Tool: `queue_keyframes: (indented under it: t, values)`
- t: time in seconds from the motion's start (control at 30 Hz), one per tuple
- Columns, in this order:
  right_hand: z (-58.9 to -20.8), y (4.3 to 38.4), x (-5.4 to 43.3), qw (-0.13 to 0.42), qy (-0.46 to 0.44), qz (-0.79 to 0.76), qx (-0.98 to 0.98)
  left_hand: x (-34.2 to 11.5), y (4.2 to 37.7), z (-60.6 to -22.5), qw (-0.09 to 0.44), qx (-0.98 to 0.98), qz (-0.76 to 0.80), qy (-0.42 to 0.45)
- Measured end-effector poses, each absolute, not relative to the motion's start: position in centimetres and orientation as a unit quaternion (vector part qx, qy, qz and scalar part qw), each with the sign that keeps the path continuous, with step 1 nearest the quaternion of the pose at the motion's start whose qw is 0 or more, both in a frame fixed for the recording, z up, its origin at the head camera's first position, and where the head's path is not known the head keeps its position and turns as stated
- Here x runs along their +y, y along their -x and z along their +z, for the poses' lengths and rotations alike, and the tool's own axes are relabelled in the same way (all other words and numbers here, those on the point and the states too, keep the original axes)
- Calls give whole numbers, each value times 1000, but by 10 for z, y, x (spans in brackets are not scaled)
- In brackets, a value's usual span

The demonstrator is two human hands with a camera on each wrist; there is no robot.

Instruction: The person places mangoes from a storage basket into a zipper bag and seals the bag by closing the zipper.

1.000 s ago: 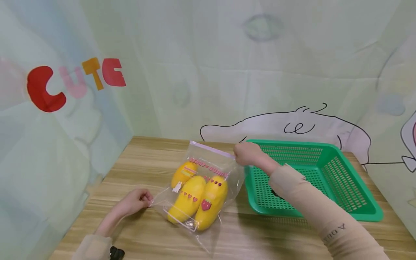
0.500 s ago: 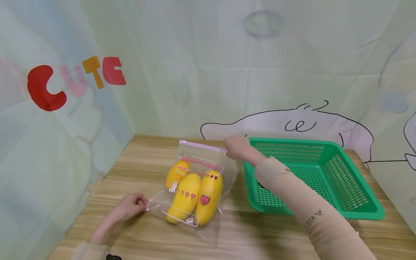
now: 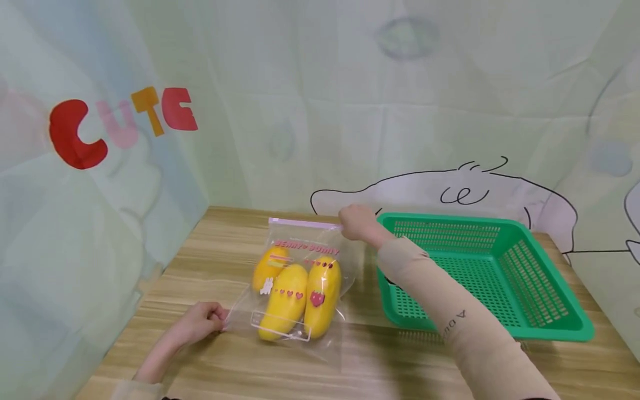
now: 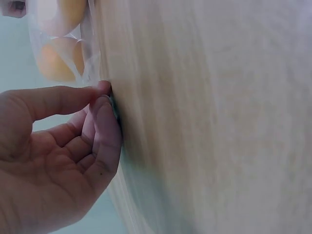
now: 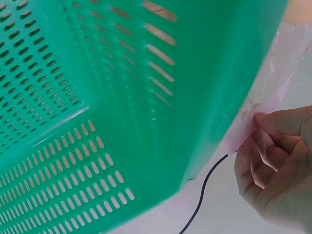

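Note:
A clear zip bag point(image 3: 300, 339) printed with pink lettering, hearts and a strawberry lies on the wooden table, its lilac zip strip toward the back. Inside it are three yellow mangoes point(image 3: 285, 305). My left hand point(image 3: 200, 322) pinches the bag's near left corner between thumb and fingertips, as the left wrist view also shows. At the far right end of the zip strip, my right hand point(image 3: 359, 223) grips the bag's edge; in the right wrist view its thumb point(image 5: 280, 122) presses the lilac film against the fingers.
A green plastic basket point(image 3: 545, 330) with slotted walls stands right of the bag, under my right forearm. Printed cloth point(image 3: 280, 111) hangs behind and left of the wooden table point(image 3: 210, 255).
The bag with the mangoes has shifted left and turned slightly straighter. My right hand has moved left with its corner; my left hand has slid slightly left and nearer me.

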State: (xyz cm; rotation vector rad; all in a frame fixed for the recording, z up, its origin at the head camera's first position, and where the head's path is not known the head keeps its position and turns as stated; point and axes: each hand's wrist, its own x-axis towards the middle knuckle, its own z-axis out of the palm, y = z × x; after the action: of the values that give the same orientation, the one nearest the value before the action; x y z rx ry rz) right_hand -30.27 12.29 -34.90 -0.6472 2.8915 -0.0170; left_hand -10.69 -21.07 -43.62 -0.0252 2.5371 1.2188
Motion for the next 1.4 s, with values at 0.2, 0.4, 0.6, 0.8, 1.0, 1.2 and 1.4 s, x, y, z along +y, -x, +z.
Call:
queue_keyframes:
  t: [0.2,0.4,0.6,0.8,1.0,1.2,1.4]
  values:
    - [-340,299,110,89,216,7,972,-209,102,-434,173,883,436,-1]
    - [-342,305,102,94,213,19,972,-211,98,-433,187,872,452,-31]
    - [-350,311,102,95,210,28,973,-211,98,-435,193,868,452,-64]
    - [-355,314,101,96,211,37,972,-214,97,-438,194,863,459,-85]
    - [-357,314,100,97,207,45,972,-216,98,-436,211,848,479,-80]
    - [-358,313,100,110,202,48,972,-216,97,-430,223,845,479,-76]
    - [-354,311,101,132,198,53,970,-213,101,-425,217,860,460,-41]
